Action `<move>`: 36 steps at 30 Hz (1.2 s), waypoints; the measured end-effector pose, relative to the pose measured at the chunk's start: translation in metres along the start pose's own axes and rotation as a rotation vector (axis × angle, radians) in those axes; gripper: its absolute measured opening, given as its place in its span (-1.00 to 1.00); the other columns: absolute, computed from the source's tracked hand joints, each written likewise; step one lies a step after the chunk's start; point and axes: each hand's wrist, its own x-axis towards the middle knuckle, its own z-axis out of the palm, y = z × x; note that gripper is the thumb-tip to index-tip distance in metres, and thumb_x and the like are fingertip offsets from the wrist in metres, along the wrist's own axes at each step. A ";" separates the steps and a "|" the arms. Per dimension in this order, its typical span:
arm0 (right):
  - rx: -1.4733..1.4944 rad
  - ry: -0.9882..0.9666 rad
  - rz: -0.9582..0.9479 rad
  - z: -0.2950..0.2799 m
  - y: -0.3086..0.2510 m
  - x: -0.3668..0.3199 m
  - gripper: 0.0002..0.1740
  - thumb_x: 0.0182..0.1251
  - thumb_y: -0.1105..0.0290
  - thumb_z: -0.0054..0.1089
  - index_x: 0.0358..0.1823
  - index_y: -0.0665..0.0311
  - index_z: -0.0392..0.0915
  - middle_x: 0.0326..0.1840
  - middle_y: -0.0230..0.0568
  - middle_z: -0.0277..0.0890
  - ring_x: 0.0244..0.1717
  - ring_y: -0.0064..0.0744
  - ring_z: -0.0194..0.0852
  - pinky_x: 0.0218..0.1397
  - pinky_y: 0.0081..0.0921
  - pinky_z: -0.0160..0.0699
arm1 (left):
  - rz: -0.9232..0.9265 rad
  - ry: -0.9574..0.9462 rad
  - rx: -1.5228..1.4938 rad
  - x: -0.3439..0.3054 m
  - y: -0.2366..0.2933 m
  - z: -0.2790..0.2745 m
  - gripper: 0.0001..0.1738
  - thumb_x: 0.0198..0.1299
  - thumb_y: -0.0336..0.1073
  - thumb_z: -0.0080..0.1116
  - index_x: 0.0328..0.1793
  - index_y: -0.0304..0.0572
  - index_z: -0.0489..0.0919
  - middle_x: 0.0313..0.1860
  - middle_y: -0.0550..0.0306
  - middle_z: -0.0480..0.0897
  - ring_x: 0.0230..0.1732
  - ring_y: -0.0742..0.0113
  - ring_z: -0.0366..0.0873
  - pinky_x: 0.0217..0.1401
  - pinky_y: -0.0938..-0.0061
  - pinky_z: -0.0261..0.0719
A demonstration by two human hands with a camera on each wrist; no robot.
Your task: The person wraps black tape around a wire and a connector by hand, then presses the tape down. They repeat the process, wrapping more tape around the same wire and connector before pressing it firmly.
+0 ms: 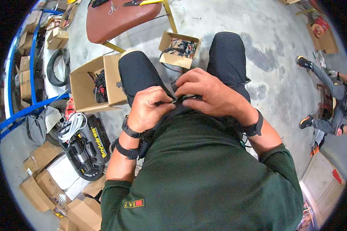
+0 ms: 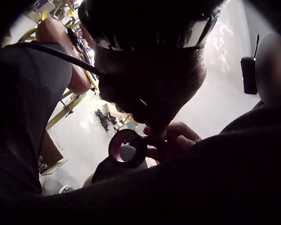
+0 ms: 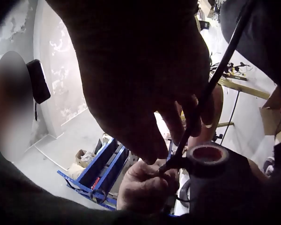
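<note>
I sit with both hands in my lap, above my black trousers. My left hand (image 1: 148, 109) and right hand (image 1: 210, 94) meet fingertip to fingertip and pinch a thin black cable (image 1: 183, 98) between them. In the right wrist view the right hand (image 3: 131, 70) is a dark shape whose fingers curl round the cable (image 3: 215, 79), which runs down to the left hand (image 3: 143, 185). A roll of black tape (image 3: 207, 159) with a reddish core sits right beside that pinch; it shows too in the left wrist view as the tape roll (image 2: 127, 148). I cannot tell which hand carries the roll.
On the concrete floor ahead stand an open cardboard box (image 1: 90, 84) with black parts and a smaller box (image 1: 180, 48) of wires. A brown seat (image 1: 119, 17) on a yellow frame is beyond. A yellow-black machine (image 1: 86, 144) and cartons lie left. Another person (image 1: 327, 96) sits at right.
</note>
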 end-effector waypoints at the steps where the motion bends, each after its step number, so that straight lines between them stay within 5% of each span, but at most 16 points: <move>1: -0.003 0.009 0.010 -0.001 0.000 0.005 -0.73 0.18 0.51 0.31 -0.05 0.24 0.63 0.04 -0.17 0.51 0.16 -0.10 0.44 0.23 -0.23 0.44 | -0.003 -0.008 0.007 0.001 -0.001 -0.002 -0.78 -0.14 -0.58 0.46 -0.38 -0.31 0.60 -0.46 0.06 0.60 -0.41 0.25 0.57 -0.35 0.44 0.49; 5: 0.046 -0.045 0.002 -0.002 0.025 0.025 -0.75 0.27 0.47 0.25 -0.02 0.28 0.62 0.01 -0.12 0.55 0.12 -0.11 0.48 0.20 -0.26 0.47 | 0.000 -0.030 0.063 0.009 -0.002 -0.011 -0.76 -0.16 -0.57 0.46 -0.37 -0.30 0.60 -0.47 0.04 0.60 -0.41 0.20 0.58 -0.36 0.41 0.49; 8: 0.285 -0.426 0.254 -0.003 0.048 0.049 -0.73 0.40 0.37 0.14 0.03 0.36 0.59 -0.06 -0.08 0.59 0.04 -0.16 0.55 0.15 -0.30 0.50 | 0.039 -0.047 0.087 0.012 -0.006 -0.016 -0.76 -0.16 -0.56 0.46 -0.37 -0.29 0.60 -0.47 0.03 0.60 -0.41 0.14 0.58 -0.36 0.36 0.50; 10: 0.369 -0.538 0.376 0.004 0.061 0.064 -0.52 0.50 0.03 -0.01 0.02 0.33 0.62 -0.15 0.00 0.68 -0.15 -0.16 0.66 0.04 -0.29 0.55 | 0.067 -0.040 0.091 0.013 -0.006 -0.018 -0.76 -0.16 -0.55 0.47 -0.36 -0.28 0.60 -0.47 0.03 0.60 -0.41 0.10 0.57 -0.35 0.33 0.50; 12: 0.183 -0.729 0.422 0.009 0.069 0.080 -0.46 0.50 -0.05 -0.04 0.00 0.32 0.63 -0.21 -0.03 0.69 -0.18 -0.16 0.66 0.02 -0.25 0.54 | 0.068 -0.025 0.123 0.013 -0.004 -0.018 -0.76 -0.17 -0.52 0.46 -0.39 -0.25 0.59 -0.48 0.05 0.58 -0.40 0.05 0.57 -0.35 0.30 0.49; 15: 0.183 -0.730 0.425 0.009 0.066 0.088 -0.41 0.49 -0.12 -0.07 -0.06 0.31 0.64 -0.28 -0.08 0.70 -0.19 -0.18 0.66 0.00 -0.22 0.53 | 0.061 -0.009 0.167 0.012 -0.004 -0.019 -0.77 -0.17 -0.49 0.46 -0.40 -0.24 0.58 -0.49 0.06 0.57 -0.40 0.03 0.56 -0.34 0.27 0.49; 18: 0.018 -0.495 0.339 0.005 0.058 0.085 -0.45 0.49 -0.08 -0.04 -0.11 0.31 0.65 -0.32 -0.15 0.70 -0.21 -0.20 0.66 -0.04 -0.26 0.54 | 0.049 -0.015 0.202 0.010 -0.004 -0.022 -0.77 -0.15 -0.49 0.47 -0.38 -0.26 0.59 -0.48 0.05 0.59 -0.41 0.04 0.56 -0.35 0.29 0.49; 24: 0.471 -0.672 0.469 0.014 0.083 0.081 -0.52 0.46 0.03 0.07 -0.03 0.37 0.64 -0.25 -0.20 0.71 -0.19 -0.36 0.65 -0.06 -0.40 0.56 | 0.055 -0.029 0.201 0.012 -0.006 -0.023 -0.78 -0.13 -0.50 0.47 -0.37 -0.27 0.60 -0.49 0.04 0.59 -0.42 0.05 0.56 -0.36 0.29 0.49; 33: 0.554 -0.638 0.396 0.022 0.075 0.073 -0.59 0.35 0.33 0.25 0.18 0.34 0.56 -0.30 -0.37 0.61 -0.29 -0.59 0.50 -0.17 -0.56 0.50 | 0.060 -0.018 0.205 0.009 -0.007 -0.021 -0.76 -0.14 -0.51 0.48 -0.36 -0.27 0.59 -0.50 0.04 0.58 -0.45 0.07 0.54 -0.39 0.30 0.47; 36: 0.693 -0.507 0.510 0.019 0.074 0.075 -0.56 0.27 0.42 0.32 0.18 0.30 0.55 -0.34 -0.40 0.59 -0.35 -0.64 0.49 -0.27 -0.61 0.50 | 0.013 -0.009 0.201 0.006 -0.008 -0.020 -0.76 -0.14 -0.53 0.47 -0.37 -0.27 0.59 -0.50 0.05 0.58 -0.46 0.12 0.54 -0.39 0.34 0.46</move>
